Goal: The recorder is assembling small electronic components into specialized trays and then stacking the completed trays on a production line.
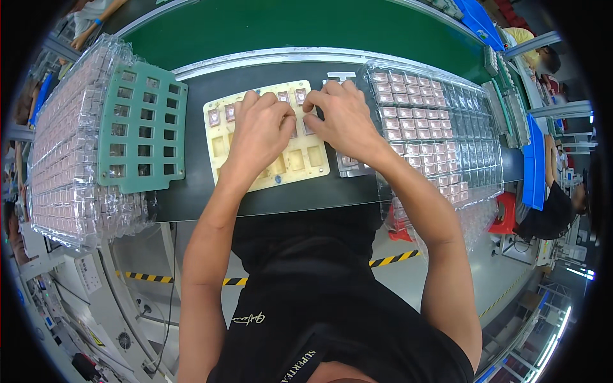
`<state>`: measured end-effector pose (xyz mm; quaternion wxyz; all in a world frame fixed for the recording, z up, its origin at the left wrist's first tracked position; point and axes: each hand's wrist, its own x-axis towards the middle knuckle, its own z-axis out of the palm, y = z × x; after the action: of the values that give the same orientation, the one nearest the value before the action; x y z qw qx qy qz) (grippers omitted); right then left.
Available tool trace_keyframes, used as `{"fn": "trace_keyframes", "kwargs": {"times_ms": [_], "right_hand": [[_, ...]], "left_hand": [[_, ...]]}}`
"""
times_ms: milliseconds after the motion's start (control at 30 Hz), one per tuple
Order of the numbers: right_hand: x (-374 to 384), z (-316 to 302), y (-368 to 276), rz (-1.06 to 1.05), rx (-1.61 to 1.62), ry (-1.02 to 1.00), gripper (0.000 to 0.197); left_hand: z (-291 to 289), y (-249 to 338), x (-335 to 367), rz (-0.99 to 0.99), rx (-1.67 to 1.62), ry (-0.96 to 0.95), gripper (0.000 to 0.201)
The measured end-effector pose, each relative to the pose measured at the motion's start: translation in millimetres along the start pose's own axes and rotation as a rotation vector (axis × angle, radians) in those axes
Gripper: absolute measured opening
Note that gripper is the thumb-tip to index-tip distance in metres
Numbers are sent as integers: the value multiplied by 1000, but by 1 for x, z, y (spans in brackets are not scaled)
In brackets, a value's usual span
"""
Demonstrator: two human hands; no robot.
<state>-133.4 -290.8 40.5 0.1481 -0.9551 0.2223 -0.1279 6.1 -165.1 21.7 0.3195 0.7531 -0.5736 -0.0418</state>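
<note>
A cream-yellow tray with rows of square pockets (309,171) lies on the dark work surface before me. Small pinkish square parts (213,117) sit in its far pockets, while several near pockets show bare. My left hand (263,124) is over the middle of the tray, fingers curled down and closed, their tips hiding what they touch. At the tray's right edge, my right hand (341,118) has thumb and index finger bent toward each other close to a pocketed part; whatever lies between them is hidden. A metal fixture (350,168) shows partly under my right wrist.
On the left, a green plate with square openings (135,127) leans against tall stacked clear plastic trays (70,140) of pinkish parts. Another clear blister tray (476,134), partly filled, lies on the right. Beyond runs a green conveyor belt (306,35). Other people work nearby.
</note>
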Motion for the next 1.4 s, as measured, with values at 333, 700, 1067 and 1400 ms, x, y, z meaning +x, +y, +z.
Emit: {"fn": "trace_keyframes", "kwargs": {"times_ms": [333,700,1067,1400], "right_hand": [[-49,-73,37,223,323,-35,17],[-77,-69,50,52,230,-243,27],[-71,-83,54,79,258,-230,23],[-26,-68,19,-3,423,26,25]], "left_hand": [[7,4,-2,104,178,76,9],[15,11,-2,123,356,82,7],[26,64,-19,164,-151,-73,25],[8,57,-23,32,-258,-124,17]]}}
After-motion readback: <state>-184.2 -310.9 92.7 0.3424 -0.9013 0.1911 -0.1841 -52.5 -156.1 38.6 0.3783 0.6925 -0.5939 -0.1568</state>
